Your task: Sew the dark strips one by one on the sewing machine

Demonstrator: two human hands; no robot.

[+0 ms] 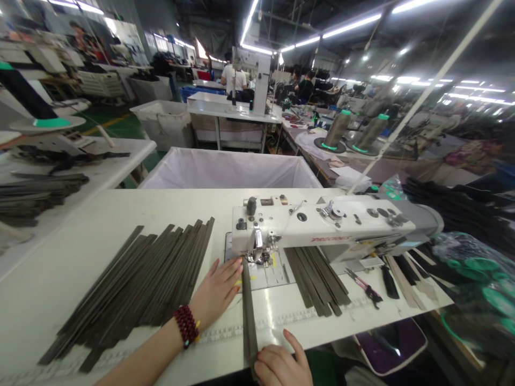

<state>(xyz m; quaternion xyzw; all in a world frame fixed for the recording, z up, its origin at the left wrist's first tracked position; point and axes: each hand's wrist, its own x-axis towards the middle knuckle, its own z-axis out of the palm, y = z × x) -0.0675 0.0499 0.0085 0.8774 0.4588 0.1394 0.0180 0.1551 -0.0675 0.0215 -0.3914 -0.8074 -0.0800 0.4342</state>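
A long dark grey strip (249,316) lies lengthwise on the white table (60,257), its far end under the presser foot of the white sewing machine (322,228). My left hand (219,289), with a dark red bead bracelet on the wrist, rests flat beside the strip's far end, fingers stretched out and touching it near the needle. My right hand (281,364) is closed on the strip's near end at the table's front edge, thumb raised.
A fanned pile of dark strips (140,284) lies left of the machine, and a smaller pile (317,276) lies under its arm. Pink-handled snips (364,284) lie to the right. A white cloth-lined bin (229,169) stands behind the table. Other people work at distant stations.
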